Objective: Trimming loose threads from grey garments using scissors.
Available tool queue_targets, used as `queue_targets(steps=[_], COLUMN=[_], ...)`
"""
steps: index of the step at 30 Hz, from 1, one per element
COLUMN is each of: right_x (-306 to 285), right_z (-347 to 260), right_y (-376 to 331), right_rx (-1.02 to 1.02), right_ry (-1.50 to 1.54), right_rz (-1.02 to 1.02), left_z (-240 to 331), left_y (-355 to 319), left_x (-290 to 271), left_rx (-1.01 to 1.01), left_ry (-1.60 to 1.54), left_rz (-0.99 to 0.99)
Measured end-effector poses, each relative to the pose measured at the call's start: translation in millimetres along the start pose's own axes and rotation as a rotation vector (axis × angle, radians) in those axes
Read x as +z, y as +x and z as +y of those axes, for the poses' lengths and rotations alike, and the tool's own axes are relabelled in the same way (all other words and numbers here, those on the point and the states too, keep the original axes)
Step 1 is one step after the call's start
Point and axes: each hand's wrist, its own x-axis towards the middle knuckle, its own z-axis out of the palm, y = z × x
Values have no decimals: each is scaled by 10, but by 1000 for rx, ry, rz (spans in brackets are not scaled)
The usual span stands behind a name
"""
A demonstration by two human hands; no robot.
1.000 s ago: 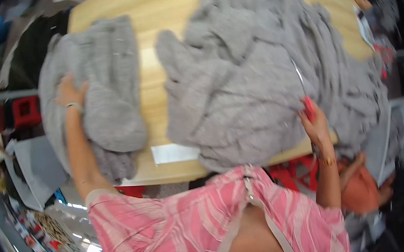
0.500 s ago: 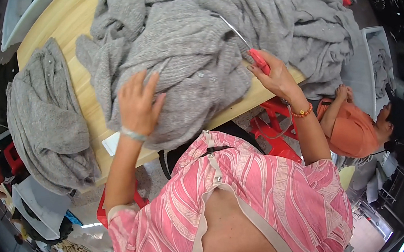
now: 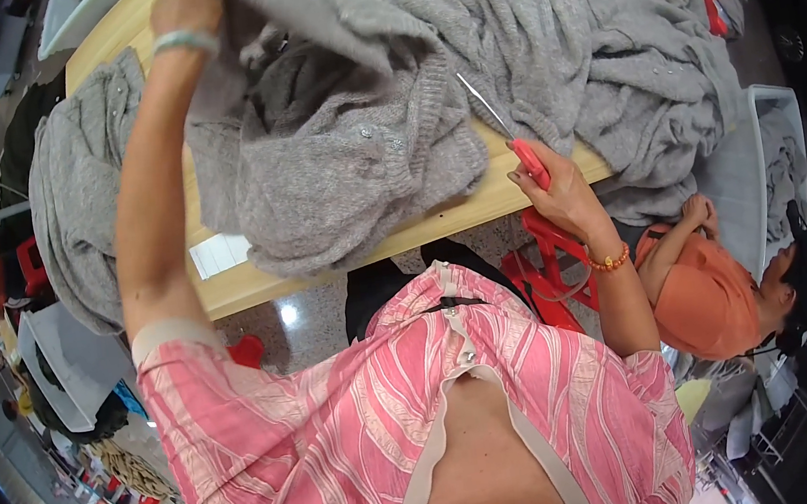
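Note:
A grey knitted sweater [image 3: 334,180] lies in front of me on the table, its upper layer lifted and folded back. My left hand [image 3: 185,12], far out at the top left, grips the edge of that raised layer; its fingertips are partly hidden. Small shiny buttons or beads show on the knit. In my right hand [image 3: 557,188], to the right of the sweater, is a red-handled tool [image 3: 532,164] with a long thin metal shaft. The shaft points up and left, apart from the lifted cloth.
More grey knitwear is piled at the far side and right [image 3: 646,91], and another pile [image 3: 80,201] hangs over the left edge of the wooden table [image 3: 402,242]. A white card [image 3: 220,255] lies near the front. A co-worker in orange [image 3: 702,301] sits at right beside a bin [image 3: 762,132].
My left hand has gone from lying on the sweater to far up and left, raising a layer of it. My right hand has shifted slightly down with the tool.

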Motion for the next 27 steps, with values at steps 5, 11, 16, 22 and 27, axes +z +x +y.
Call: queue_targets(steps=[5,11,16,22,27], right_x=[-74,23,106,152,438], right_z=[64,48,-211,-493,-720], right_y=[-64,-94,-100,73,257], right_rx=[32,-65,-91,-123,-250], right_ry=[2,-61,-216,-365,-171], right_rz=[11,-39,-411,-547,-631], left_z=[1035,1119,1139,1114,850], left_y=[-311,-2256,-2880,-3143,-2933], left_x=[-25,167,262,414,243], left_rx=[312,440,339,297,188], left_ry=[-462,-338,-196,-146,-539], left_rz=[298,-401,-354,-319,-85])
